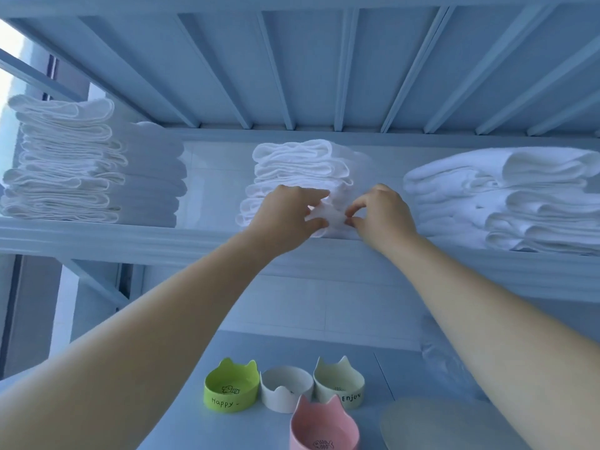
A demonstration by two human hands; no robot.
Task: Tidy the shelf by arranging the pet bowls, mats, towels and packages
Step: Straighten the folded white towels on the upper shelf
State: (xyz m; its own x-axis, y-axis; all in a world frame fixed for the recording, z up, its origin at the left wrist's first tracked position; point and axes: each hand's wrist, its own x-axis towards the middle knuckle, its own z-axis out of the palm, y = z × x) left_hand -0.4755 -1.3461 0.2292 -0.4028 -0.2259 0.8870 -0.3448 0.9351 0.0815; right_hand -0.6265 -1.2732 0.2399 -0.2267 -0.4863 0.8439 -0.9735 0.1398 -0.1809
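Shelf [97,237] upper board is carrying three white towel piles: right pile [519,203] and left pile [65,164] at its ends, middle pile [302,164] near the front edge. Left hand [285,216] and right hand [383,217] are both pinching a blurred fold low on the middle pile, hiding its base. Below, green bowl [231,389], white bowl [285,389] and cream bowl [339,383] are standing in a row; pink bowl [324,427] is being cut off at the bottom.

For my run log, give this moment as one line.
step: straightening | left hand: pinches front of middle stack of folded white towels | right hand: pinches same stack
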